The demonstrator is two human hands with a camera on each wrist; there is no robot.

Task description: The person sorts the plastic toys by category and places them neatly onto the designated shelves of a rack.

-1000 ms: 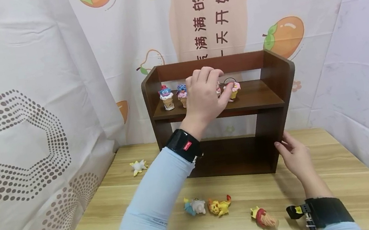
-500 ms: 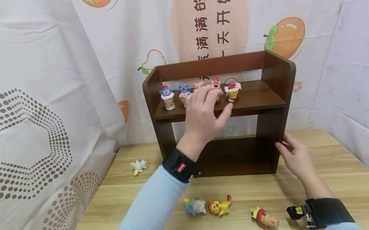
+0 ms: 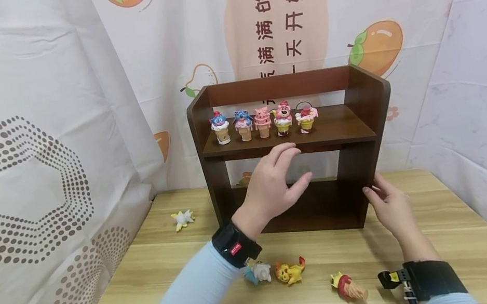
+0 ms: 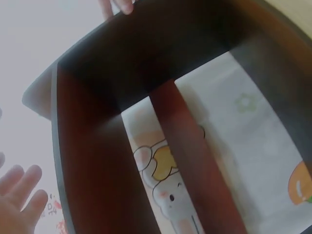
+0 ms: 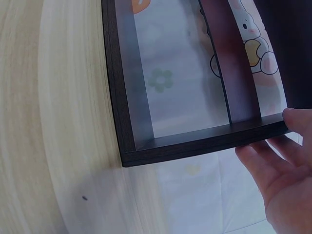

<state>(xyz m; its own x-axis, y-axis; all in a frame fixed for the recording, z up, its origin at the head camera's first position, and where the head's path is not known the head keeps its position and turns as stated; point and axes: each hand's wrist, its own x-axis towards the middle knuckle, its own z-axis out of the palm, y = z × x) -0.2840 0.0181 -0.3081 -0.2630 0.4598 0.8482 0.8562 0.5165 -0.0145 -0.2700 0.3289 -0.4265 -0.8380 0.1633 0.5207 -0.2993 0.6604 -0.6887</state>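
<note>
A dark brown two-tier shelf point(image 3: 290, 149) stands on the table. Along its upper board is a row of several ice-cream-cone figurines, from a blue one point(image 3: 220, 128) at the left to a pink-topped one in a yellow cone point(image 3: 307, 119). My left hand point(image 3: 269, 186) hovers in front of the lower compartment, fingers relaxed and nothing in them. In the left wrist view, only the fingertips and part of the left hand point(image 4: 19, 204) show. My right hand point(image 3: 389, 204) holds the shelf's right side panel, thumb on its front edge and fingers round the outer face point(image 5: 287, 170).
On the wooden table point(image 3: 151, 292) before the shelf lie a blue-and-white figurine point(image 3: 258, 273), a yellow figurine point(image 3: 290, 272) and a cone figurine with a red band point(image 3: 349, 288). A white-and-yellow figurine point(image 3: 183, 220) lies at the left. Printed curtains point(image 3: 151, 39) hang behind.
My left hand has come down and away from the upper board, uncovering the row of figurines. My right hand keeps its hold on the side panel.
</note>
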